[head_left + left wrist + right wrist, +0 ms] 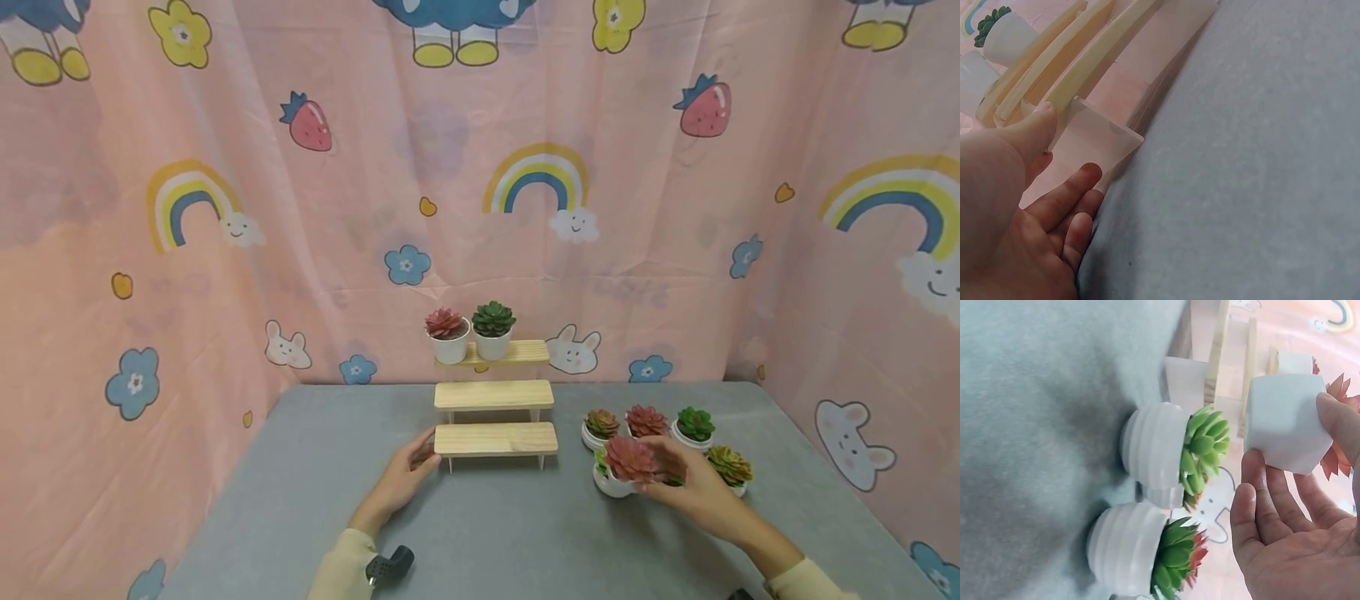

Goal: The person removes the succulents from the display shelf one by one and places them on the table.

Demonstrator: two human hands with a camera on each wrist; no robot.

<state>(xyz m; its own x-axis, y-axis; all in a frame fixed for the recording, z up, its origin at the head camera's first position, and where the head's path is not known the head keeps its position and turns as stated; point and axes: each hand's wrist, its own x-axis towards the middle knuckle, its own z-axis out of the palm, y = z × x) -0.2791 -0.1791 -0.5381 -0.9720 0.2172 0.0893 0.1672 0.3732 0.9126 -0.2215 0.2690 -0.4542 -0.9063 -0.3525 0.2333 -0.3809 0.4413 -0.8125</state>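
right hand (693, 490) pinching a white pot (1288, 422), pink succulent (628, 458) in it!
only the right wrist view bares that pot; petals and fingers largely mask it in the head view. beneath and beyond those fingertips, more potted succulents (1154, 444) crowd the table (315, 475), partly blocked. left hand (400, 477): thumb touching the wooden stand (495, 439), lower fingers loosely bent; whether it pinches, can't tell.

Pink succulent (628, 458) — white faceted pot (1288, 422), held up; three-tiered wooden stand (495, 438) — upright, to its left.
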